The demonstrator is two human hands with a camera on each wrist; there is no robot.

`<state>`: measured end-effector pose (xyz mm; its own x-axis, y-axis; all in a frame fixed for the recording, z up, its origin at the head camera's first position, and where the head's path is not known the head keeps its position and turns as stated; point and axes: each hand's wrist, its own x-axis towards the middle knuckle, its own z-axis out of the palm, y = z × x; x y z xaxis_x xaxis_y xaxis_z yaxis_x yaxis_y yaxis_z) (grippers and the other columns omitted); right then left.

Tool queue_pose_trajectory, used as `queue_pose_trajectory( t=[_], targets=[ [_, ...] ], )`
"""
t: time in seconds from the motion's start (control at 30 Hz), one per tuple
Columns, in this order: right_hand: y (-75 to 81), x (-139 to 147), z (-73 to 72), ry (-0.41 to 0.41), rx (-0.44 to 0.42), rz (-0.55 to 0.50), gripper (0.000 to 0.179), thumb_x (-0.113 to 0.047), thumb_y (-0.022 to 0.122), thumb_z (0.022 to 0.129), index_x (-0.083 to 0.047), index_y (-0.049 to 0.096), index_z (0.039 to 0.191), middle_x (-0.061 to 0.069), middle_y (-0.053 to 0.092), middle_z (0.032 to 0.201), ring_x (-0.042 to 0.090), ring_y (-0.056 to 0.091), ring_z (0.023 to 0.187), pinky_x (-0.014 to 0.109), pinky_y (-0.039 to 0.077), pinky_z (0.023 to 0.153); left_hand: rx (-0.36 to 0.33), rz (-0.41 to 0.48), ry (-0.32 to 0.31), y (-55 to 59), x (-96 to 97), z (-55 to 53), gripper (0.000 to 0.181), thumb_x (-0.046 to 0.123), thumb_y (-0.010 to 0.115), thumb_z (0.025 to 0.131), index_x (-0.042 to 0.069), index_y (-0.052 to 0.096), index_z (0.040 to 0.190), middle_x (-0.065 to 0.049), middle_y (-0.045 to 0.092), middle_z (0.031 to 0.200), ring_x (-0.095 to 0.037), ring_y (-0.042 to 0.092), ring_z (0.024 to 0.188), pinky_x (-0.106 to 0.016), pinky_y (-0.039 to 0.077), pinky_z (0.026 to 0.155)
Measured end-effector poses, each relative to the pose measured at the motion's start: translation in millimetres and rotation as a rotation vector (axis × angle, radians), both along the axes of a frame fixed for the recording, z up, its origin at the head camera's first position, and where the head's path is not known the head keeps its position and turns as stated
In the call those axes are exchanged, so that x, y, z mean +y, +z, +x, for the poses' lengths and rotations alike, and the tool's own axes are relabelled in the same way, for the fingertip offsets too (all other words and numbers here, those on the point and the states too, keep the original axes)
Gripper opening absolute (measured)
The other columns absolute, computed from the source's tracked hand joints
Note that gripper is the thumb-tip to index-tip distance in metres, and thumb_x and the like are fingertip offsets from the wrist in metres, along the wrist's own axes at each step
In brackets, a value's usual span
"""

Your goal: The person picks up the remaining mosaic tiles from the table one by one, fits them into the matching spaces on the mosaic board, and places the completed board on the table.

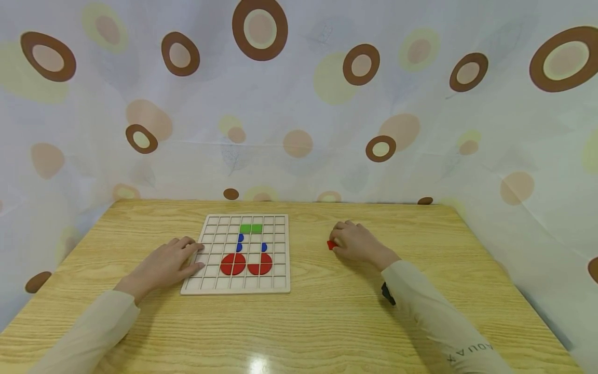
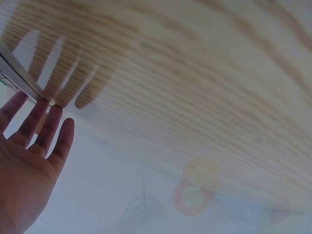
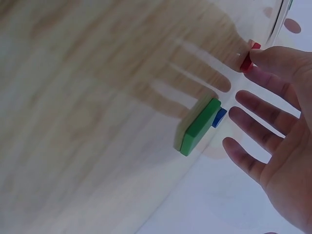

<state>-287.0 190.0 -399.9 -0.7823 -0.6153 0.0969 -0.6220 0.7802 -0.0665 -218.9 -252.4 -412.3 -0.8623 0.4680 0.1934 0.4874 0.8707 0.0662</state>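
A white grid board lies left of centre on the table. On it are two green squares, three blue half-round pieces, a full red circle made of quarters and a red circle lacking its upper-left quarter. My left hand rests at the board's left edge, fingers extended in the left wrist view. To the right of the board, my right hand pinches a small red piece between thumb and index finger, its other fingers spread.
Beyond the right fingers, a green block and a small blue piece lie on the table, hidden in the head view. A patterned cloth hangs behind the wooden table. Beneath the right sleeve shows a black object.
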Motion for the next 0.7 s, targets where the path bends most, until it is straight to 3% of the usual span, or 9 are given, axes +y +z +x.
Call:
queue_pose_trajectory(
  t=[0.3,0.7],
  targets=[
    [-0.4,-0.4,-0.2,0.013,-0.04,-0.016,0.02,-0.02,0.066,0.084,-0.015,0.065,0.103,0.004,0.059,0.108,0.026,0.053,0.1,0.053,0.044,0.085,0.002,0.0,-0.003,-2.0,-0.7,-0.9,0.043,0.037,0.059,0.087,0.007,0.058,0.119,-0.011,0.057,0.112,-0.029,0.055,0.098,-0.049,0.046,0.084],
    [-0.9,-1.0,0.4,-0.016,-0.005,0.003,0.024,-0.033,0.065,0.084,-0.013,0.065,0.098,0.003,0.059,0.101,0.023,0.053,0.093,0.049,0.045,0.082,-0.006,0.002,0.002,-0.5,-0.2,-0.3,0.043,0.037,0.058,0.088,0.008,0.058,0.119,-0.011,0.057,0.114,-0.03,0.055,0.101,-0.05,0.045,0.086]
  ],
)
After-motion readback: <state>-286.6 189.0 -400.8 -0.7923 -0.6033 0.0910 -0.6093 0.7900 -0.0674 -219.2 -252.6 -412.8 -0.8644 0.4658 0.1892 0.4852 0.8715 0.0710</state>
